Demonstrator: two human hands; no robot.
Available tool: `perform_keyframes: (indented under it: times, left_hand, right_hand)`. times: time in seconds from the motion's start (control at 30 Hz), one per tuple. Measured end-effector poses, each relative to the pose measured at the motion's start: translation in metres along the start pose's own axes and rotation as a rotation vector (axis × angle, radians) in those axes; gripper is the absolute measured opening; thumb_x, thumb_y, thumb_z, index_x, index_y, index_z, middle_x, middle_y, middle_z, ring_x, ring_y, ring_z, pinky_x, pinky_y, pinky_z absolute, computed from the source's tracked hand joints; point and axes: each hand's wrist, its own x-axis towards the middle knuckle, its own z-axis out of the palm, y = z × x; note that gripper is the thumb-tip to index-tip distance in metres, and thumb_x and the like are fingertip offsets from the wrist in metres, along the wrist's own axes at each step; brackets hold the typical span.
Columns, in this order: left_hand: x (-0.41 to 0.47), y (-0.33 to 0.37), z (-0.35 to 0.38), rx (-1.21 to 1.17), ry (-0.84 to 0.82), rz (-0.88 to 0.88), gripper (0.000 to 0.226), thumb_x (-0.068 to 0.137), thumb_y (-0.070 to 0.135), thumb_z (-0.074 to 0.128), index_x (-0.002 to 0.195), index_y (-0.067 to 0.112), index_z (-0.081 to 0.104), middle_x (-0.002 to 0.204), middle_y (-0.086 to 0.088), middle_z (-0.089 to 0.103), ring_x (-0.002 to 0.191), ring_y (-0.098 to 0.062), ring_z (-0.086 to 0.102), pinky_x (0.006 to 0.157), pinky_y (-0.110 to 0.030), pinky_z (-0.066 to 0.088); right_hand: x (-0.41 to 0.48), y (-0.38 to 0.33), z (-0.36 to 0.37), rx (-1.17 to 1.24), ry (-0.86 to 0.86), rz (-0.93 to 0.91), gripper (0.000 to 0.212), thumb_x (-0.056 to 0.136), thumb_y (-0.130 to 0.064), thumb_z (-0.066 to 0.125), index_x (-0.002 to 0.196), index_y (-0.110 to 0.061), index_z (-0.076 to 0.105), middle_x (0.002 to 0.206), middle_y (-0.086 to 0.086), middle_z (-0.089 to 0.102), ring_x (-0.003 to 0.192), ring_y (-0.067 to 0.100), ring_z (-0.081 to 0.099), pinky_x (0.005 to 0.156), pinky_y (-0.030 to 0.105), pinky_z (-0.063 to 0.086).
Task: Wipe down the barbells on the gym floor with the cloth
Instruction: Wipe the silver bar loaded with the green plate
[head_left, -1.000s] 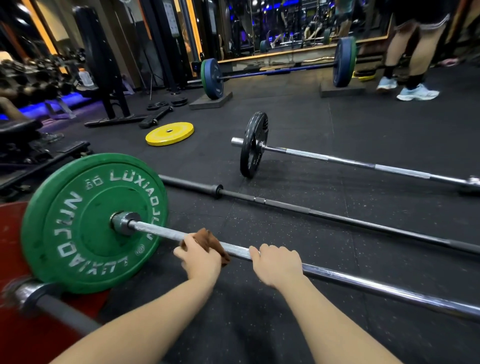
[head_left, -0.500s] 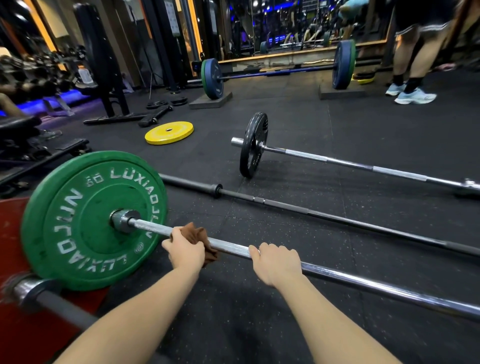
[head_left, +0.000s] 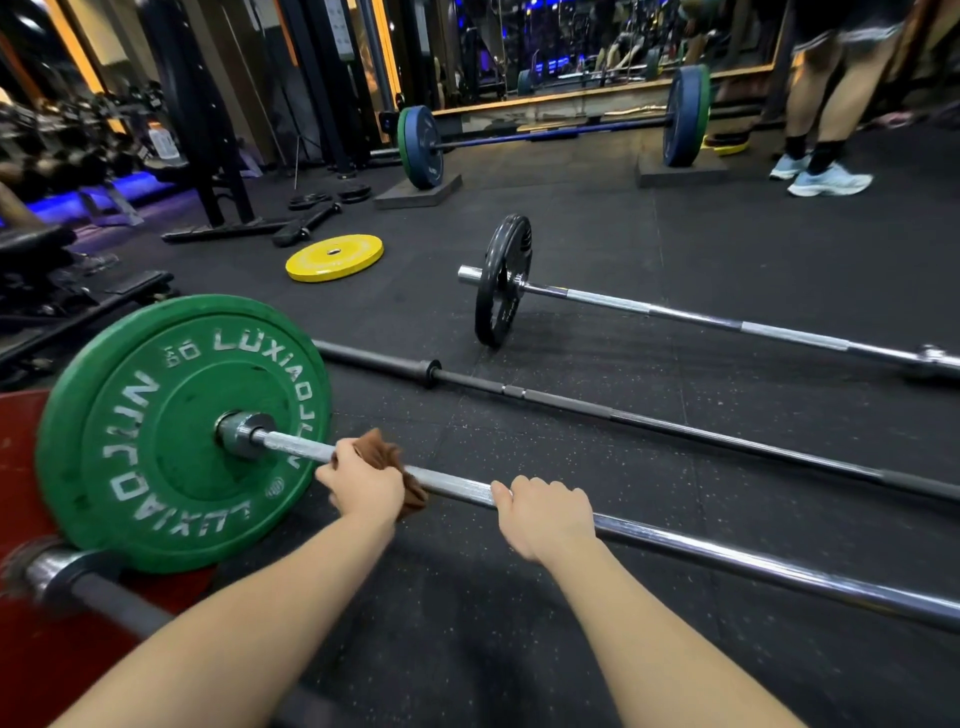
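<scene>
A chrome barbell (head_left: 727, 553) with a green plate (head_left: 156, 431) lies across the black floor in front of me. My left hand (head_left: 363, 486) grips a brown cloth (head_left: 387, 454) wrapped around the bar, close to the green plate's collar. My right hand (head_left: 545, 512) grips the bare bar a little to the right of it. Behind lie a plain dark barbell (head_left: 649, 421) and a chrome barbell (head_left: 701, 317) carrying a black plate (head_left: 501, 280).
A yellow plate (head_left: 335, 257) lies flat on the floor at the back left. A loaded barbell (head_left: 550, 135) rests on blocks by the mirror. A person's legs (head_left: 826, 130) stand at the far right. A red plate (head_left: 31, 519) and racks are at the left.
My left hand has slid the cloth leftward along the bar toward the green plate. My right hand has stayed where it was. The person at the back has stepped a little.
</scene>
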Motion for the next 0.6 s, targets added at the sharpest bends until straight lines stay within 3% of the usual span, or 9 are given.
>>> perform_keyframes:
  times: [0.03,0.1,0.17,0.23,0.3,0.4,0.6]
  left_hand:
    - [-0.007,0.012,-0.007,-0.007,-0.005,0.007,0.044,0.079,-0.006,0.053,0.104,0.030,0.051,0.110,-0.004,0.036,0.075,-0.025,0.066,0.061,-0.039,0.063]
    - [-0.013,0.016,-0.011,0.039,-0.060,0.051,0.037,0.088,-0.017,0.046,0.113,0.009,0.051,0.112,-0.011,0.040,0.058,-0.013,0.053,0.036,-0.014,0.044]
    - [-0.023,0.021,-0.010,0.058,-0.159,0.036,0.031,0.088,-0.014,0.054,0.113,0.004,0.051,0.118,-0.018,0.039,0.065,-0.006,0.042,0.044,-0.009,0.045]
    - [-0.020,0.011,-0.007,0.006,-0.164,0.037,0.030,0.086,-0.012,0.059,0.111,0.003,0.050,0.118,-0.016,0.036,0.069,-0.004,0.042,0.063,-0.014,0.053]
    - [-0.024,-0.004,-0.007,-0.015,-0.139,0.052,0.031,0.086,-0.010,0.059,0.111,0.006,0.051,0.122,-0.014,0.035,0.072,-0.004,0.043,0.078,-0.014,0.049]
    - [-0.025,-0.011,-0.005,-0.072,-0.038,0.050,0.033,0.086,-0.005,0.065,0.114,0.011,0.053,0.127,-0.014,0.038,0.073,-0.008,0.047,0.078,-0.014,0.039]
    - [-0.007,-0.013,-0.001,-0.162,0.073,0.001,0.039,0.085,-0.001,0.070,0.118,0.017,0.056,0.125,-0.009,0.040,0.073,-0.005,0.047,0.090,-0.029,0.045]
  right_hand:
    - [0.001,0.000,0.001,0.010,-0.005,0.010,0.049,0.107,-0.041,0.016,0.128,-0.017,0.052,0.125,0.007,0.062,0.111,0.034,0.057,0.083,0.043,0.034]
    - [0.001,0.001,0.001,0.027,0.001,0.016,0.051,0.107,-0.045,0.015,0.125,-0.017,0.054,0.125,0.007,0.063,0.111,0.033,0.058,0.085,0.043,0.036]
    - [0.002,0.001,0.002,0.012,0.022,0.004,0.051,0.107,-0.045,0.015,0.123,-0.018,0.055,0.122,0.006,0.064,0.108,0.032,0.059,0.082,0.043,0.035]
    - [0.000,0.000,0.004,-0.005,0.043,-0.001,0.050,0.106,-0.045,0.015,0.121,-0.019,0.055,0.120,0.005,0.065,0.106,0.032,0.060,0.078,0.042,0.033]
    - [-0.002,0.001,0.005,-0.004,0.072,-0.003,0.050,0.107,-0.045,0.015,0.120,-0.019,0.056,0.119,0.005,0.065,0.105,0.031,0.060,0.079,0.042,0.035]
    - [-0.004,0.001,0.005,0.007,0.108,-0.002,0.051,0.107,-0.046,0.016,0.121,-0.019,0.057,0.117,0.005,0.065,0.104,0.031,0.060,0.081,0.043,0.037]
    - [-0.003,0.000,0.008,-0.034,0.122,0.011,0.053,0.106,-0.047,0.015,0.124,-0.019,0.057,0.114,0.004,0.064,0.101,0.031,0.059,0.078,0.043,0.036]
